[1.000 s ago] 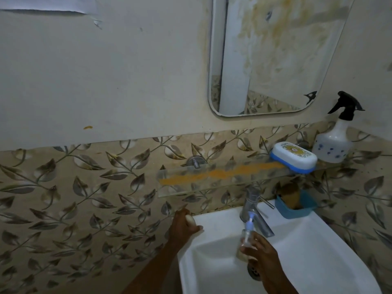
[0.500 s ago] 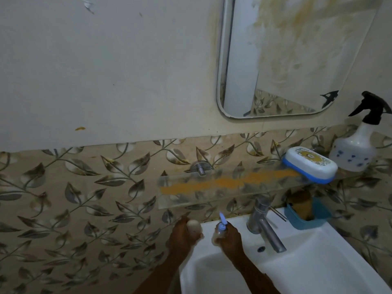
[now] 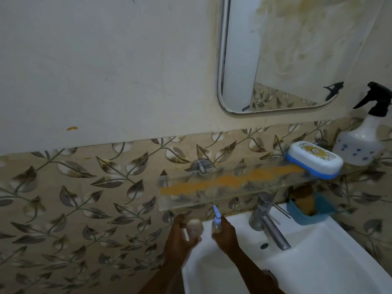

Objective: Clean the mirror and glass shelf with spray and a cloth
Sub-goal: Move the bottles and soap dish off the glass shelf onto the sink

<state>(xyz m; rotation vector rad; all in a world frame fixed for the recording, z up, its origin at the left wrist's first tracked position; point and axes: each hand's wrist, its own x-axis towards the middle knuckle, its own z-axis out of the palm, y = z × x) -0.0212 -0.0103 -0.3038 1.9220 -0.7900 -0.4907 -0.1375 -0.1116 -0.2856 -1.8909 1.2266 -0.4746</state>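
**A:** Where do we find the two hands?

**B:** We see both at the back left corner of the white sink (image 3: 318,268), with the forearms rising from the lower edge of the view. The left hand (image 3: 178,238) sits over the sink's left rim. Its fingers are curled round a small beige container (image 3: 194,228), whose rounded end faces up. The right hand (image 3: 227,235) is just beside it. Its fingers are wrapped round a small clear pump bottle (image 3: 216,222), whose blue nozzle points up toward the shelf.

**A:** And the task's own things?

**B:** We note the glass shelf (image 3: 201,198) fixed to the leaf-patterned tiles just above the hands. An orange streak (image 3: 231,180) runs along its length. Toward its right end lies a white-and-blue soap box (image 3: 314,162). Farther right stands the spray bottle (image 3: 360,143), upright with a black trigger and well apart from both hands. The mirror (image 3: 297,49) hangs above the shelf, and its glass is smeared with a yellowish film.

**A:** What lies below the shelf?

**B:** We mark the chrome tap (image 3: 267,223) to the right of the right hand. A blue holder (image 3: 309,213) with something brown in it sits at the sink's back edge.
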